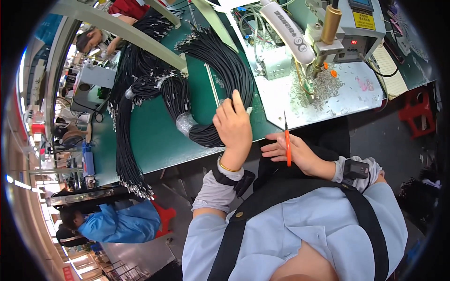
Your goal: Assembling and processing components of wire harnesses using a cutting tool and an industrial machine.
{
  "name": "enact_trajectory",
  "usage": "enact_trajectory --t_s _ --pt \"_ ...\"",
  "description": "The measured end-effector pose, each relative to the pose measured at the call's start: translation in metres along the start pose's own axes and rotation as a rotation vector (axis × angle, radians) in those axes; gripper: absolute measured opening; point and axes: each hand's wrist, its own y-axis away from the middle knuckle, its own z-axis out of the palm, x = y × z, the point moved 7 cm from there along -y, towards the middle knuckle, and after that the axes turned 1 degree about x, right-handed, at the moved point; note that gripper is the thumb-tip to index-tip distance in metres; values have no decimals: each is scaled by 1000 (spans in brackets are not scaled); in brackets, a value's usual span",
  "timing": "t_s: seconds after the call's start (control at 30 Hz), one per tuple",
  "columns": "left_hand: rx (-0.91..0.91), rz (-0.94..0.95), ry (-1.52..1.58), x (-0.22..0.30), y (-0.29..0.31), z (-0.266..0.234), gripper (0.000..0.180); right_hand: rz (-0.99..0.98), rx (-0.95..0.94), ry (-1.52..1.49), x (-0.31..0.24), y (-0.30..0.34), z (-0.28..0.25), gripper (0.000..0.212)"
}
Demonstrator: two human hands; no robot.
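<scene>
My left hand (233, 122) lies over the lower end of a thick bundle of black cables (220, 58), its fingers stretched out and touching them. A small white piece shows beside its palm; I cannot make out what it is. My right hand (300, 153) is off the table's front edge, palm partly up. It holds tweezers (287, 147) with orange handles and a dark, thin tip pointing away from me, while several of its fingers stay spread. More bundled black cables (174, 96) with metal ends curve across to the left, bound with clear wrap (185, 123).
A bench machine (351, 47) with a brass-coloured cylinder stands on a white plate (281, 105), at the right. Small metal terminals (323, 91) are heaped under its head. A pale metal frame (122, 30) crosses the green table (154, 140). Co-workers sit beyond and at left. A red stool (417, 114) stands right.
</scene>
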Motion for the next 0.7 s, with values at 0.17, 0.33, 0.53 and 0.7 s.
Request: enact_trajectory --t_s 0.17,0.33,0.53,0.7 --pt "-131 -198 543 -27 -12 7 50 6 49 -21 -2 3 -12 52" --pt "-171 -723 1329 -68 -10 26 48 -4 12 -22 -5 3 -8 52" --pt "-95 -807 1678 -84 -22 23 50 -133 12 58 -17 0 -13 46" --pt "-431 -390 1219 -70 -58 28 55 -294 -73 239 -30 -7 3 34"
